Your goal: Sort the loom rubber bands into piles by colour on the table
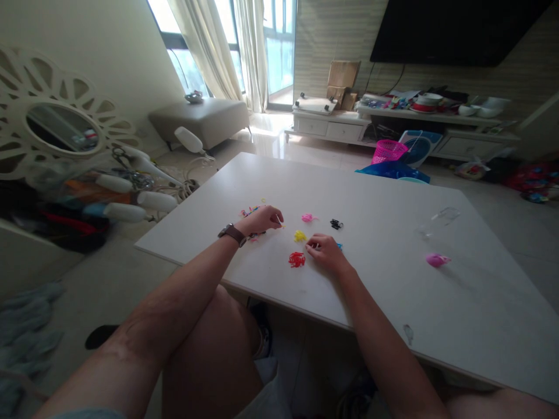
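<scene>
My left hand (266, 219), with a dark watch on the wrist, is closed in a pinch above the white table. A tiny yellow-orange piece (283, 226) shows at its fingertips. Partly behind that hand lies a pile of mixed-colour small pieces (253, 210). My right hand (324, 251) rests on the tabletop, fingers curled together; what they hold, if anything, is hidden. Close to its fingertips are a yellow pile (299, 235) and a red pile (297, 259). Some blue pieces (339, 247) peek out behind it. Farther back sit a pink pile (308, 217) and a black pile (336, 223).
On the right of the white table (384, 291) lie a pink pouch-like object (437, 260) and a clear plastic container (445, 216). A pink basket (388, 152) stands beyond the far edge. At the left is a white lamp with several shades (155, 201).
</scene>
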{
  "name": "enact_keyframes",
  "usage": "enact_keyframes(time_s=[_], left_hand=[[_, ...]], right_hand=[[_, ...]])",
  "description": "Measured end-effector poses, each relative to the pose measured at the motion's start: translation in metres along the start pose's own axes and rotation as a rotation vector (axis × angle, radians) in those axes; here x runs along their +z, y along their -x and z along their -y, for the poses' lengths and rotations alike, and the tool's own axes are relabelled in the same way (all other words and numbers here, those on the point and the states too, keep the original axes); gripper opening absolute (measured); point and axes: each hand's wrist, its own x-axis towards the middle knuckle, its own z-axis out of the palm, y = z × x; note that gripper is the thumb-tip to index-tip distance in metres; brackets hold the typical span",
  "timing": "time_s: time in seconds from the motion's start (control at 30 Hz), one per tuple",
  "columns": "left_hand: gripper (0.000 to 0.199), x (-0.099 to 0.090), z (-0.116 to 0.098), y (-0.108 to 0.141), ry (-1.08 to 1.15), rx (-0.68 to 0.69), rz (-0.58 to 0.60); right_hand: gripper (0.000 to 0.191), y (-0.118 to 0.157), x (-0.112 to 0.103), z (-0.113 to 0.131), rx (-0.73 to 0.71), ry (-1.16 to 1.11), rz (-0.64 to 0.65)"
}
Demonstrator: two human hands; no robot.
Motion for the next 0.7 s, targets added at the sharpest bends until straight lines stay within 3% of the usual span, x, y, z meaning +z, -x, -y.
enact_keyframes(time_s=[0.5,0.7], left_hand=[[0.02,0.002,-0.003,0.0,0.078,-0.034,0.048],[0.019,0.01,-0.017,0.0,0.138,-0.017,0.098]], right_hand=[[0.013,-0.001,0.001,-0.002,-0.004,0.021,-0.013],[0.011,-0.001,0.001,0.002,-0.057,0.018,-0.036]])
